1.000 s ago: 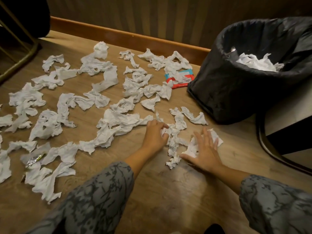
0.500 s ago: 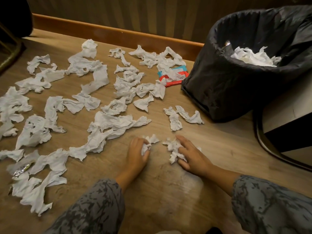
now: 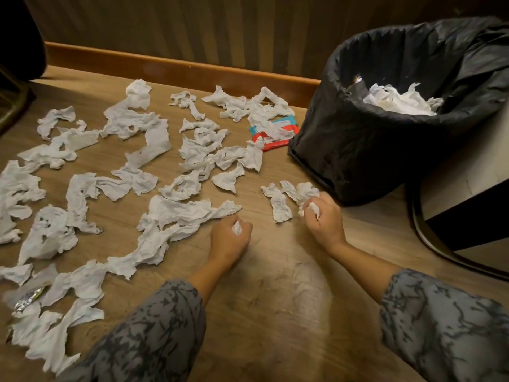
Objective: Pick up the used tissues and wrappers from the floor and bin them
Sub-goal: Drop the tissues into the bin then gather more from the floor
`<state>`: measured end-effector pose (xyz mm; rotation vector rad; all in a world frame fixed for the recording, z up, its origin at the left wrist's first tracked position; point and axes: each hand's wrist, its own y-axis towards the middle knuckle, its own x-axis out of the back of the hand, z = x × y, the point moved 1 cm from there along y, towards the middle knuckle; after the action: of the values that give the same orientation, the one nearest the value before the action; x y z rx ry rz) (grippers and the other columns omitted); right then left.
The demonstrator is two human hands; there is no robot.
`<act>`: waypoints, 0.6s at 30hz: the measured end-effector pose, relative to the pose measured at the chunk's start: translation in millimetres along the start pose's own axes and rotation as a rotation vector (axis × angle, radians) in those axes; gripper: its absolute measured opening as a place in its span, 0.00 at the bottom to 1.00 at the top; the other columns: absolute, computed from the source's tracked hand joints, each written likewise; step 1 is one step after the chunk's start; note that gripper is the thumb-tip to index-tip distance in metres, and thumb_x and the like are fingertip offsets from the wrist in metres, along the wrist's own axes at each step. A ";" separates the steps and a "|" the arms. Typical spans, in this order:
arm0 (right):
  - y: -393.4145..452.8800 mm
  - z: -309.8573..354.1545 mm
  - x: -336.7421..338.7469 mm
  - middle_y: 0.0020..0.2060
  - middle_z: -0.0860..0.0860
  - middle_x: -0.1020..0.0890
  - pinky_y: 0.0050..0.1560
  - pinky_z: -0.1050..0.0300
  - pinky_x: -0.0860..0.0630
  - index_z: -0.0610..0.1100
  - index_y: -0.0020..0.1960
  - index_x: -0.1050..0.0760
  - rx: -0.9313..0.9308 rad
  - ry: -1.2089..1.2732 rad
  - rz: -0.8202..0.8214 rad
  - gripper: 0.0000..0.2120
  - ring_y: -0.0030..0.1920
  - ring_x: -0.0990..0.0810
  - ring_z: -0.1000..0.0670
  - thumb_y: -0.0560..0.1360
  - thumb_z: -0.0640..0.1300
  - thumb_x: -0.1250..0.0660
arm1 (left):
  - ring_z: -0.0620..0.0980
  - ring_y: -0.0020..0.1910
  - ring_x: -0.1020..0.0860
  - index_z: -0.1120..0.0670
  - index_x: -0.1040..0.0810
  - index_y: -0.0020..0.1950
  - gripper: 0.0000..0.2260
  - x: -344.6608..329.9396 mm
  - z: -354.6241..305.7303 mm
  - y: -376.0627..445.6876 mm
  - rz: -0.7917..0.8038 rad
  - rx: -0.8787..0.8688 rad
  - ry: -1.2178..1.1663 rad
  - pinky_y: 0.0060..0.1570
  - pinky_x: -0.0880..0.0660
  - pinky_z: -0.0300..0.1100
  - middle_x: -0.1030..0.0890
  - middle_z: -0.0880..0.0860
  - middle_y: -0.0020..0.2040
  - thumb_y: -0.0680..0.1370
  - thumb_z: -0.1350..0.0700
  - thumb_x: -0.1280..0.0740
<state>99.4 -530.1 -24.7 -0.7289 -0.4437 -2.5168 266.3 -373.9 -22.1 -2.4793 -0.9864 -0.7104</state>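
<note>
Several crumpled white tissues lie strewn over the wooden floor. A red and blue wrapper lies partly under tissues near the bin. A silver wrapper sits at the lower left among tissues. My left hand is closed around a small wad of tissue, low over the floor. My right hand is closed on another wad, beside two loose tissues. The black-lined bin stands at the right with white tissues inside.
A wooden skirting board and a ribbed wall run along the back. A dark curved furniture base sits right of the bin. A dark chair leg stands at the far left.
Both hands have gathered the tissues that lay under them into their fists. The right hand has moved forward towards the two loose tissues by the bin.
</note>
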 end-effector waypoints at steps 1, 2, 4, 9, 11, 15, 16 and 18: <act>8.6 1.3 2.4 0.41 0.48 0.28 0.37 0.63 0.37 0.42 0.36 0.24 0.009 -0.006 -0.067 0.14 0.38 0.30 0.53 0.72 0.50 0.39 | 0.48 0.33 0.27 0.57 0.27 0.36 0.16 -3.5 -10.5 8.5 -0.011 -0.017 0.024 0.33 0.32 0.42 0.25 0.52 0.31 0.73 0.45 0.32; 16.9 0.5 4.1 0.44 0.49 0.28 0.38 0.65 0.36 0.41 0.35 0.24 0.026 -0.040 -0.126 0.14 0.39 0.29 0.54 0.74 0.50 0.34 | 0.47 0.32 0.29 0.57 0.28 0.37 0.18 -7.7 -20.6 16.7 -0.020 -0.050 0.065 0.33 0.34 0.40 0.26 0.51 0.32 0.72 0.43 0.29; 31.4 -6.9 4.9 0.48 0.48 0.26 0.40 0.65 0.33 0.39 0.34 0.24 0.063 -0.141 -0.150 0.14 0.40 0.26 0.54 0.74 0.45 0.29 | 0.48 0.32 0.29 0.54 0.30 0.44 0.14 -18.8 -36.2 33.3 0.024 -0.123 0.127 0.32 0.35 0.40 0.24 0.52 0.37 0.72 0.48 0.28; 50.2 -26.8 -5.0 0.56 0.44 0.23 0.60 0.49 0.29 0.42 0.49 0.25 0.114 -0.332 0.140 0.07 0.58 0.24 0.42 0.72 0.35 0.32 | 0.55 0.71 0.36 0.53 0.35 0.72 0.26 -54.1 -39.4 62.8 0.314 -0.214 0.272 0.68 0.38 0.42 0.35 0.57 0.71 0.75 0.62 0.34; 43.4 -31.8 -14.1 0.67 0.45 0.28 0.70 0.49 0.40 0.44 0.65 0.29 0.046 -0.378 0.275 0.21 0.70 0.32 0.43 0.72 0.36 0.33 | 0.56 0.77 0.48 0.53 0.40 0.76 0.30 -66.1 -32.6 62.3 0.408 -0.235 0.306 0.73 0.48 0.45 0.44 0.57 0.77 0.76 0.61 0.34; 16.4 -50.6 -28.5 0.72 0.48 0.31 0.75 0.38 0.55 0.50 0.75 0.38 0.117 -0.485 0.383 0.29 0.76 0.42 0.43 0.76 0.42 0.36 | 0.53 0.69 0.34 0.54 0.32 0.70 0.25 -71.6 -12.3 45.9 0.327 -0.295 0.255 0.65 0.41 0.35 0.30 0.55 0.68 0.74 0.54 0.29; 11.6 -54.8 -29.3 0.69 0.47 0.29 0.75 0.38 0.51 0.49 0.73 0.34 0.163 -0.488 0.375 0.25 0.74 0.39 0.43 0.77 0.44 0.35 | 0.52 0.64 0.31 0.54 0.29 0.66 0.22 -69.8 -8.4 40.8 0.278 -0.304 0.244 0.60 0.40 0.34 0.28 0.54 0.63 0.74 0.54 0.29; 4.4 -58.6 -26.2 0.63 0.46 0.24 0.72 0.45 0.39 0.45 0.64 0.26 0.220 -0.392 0.319 0.15 0.69 0.33 0.44 0.78 0.46 0.34 | 0.52 0.57 0.29 0.54 0.25 0.61 0.16 -64.2 -2.7 31.7 0.199 -0.304 0.246 0.53 0.38 0.33 0.25 0.53 0.56 0.74 0.58 0.30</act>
<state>97.1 -549.5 -86.1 -1.1111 -0.6674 -1.9926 247.9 -430.6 -62.0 -2.6103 -0.5678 -1.1350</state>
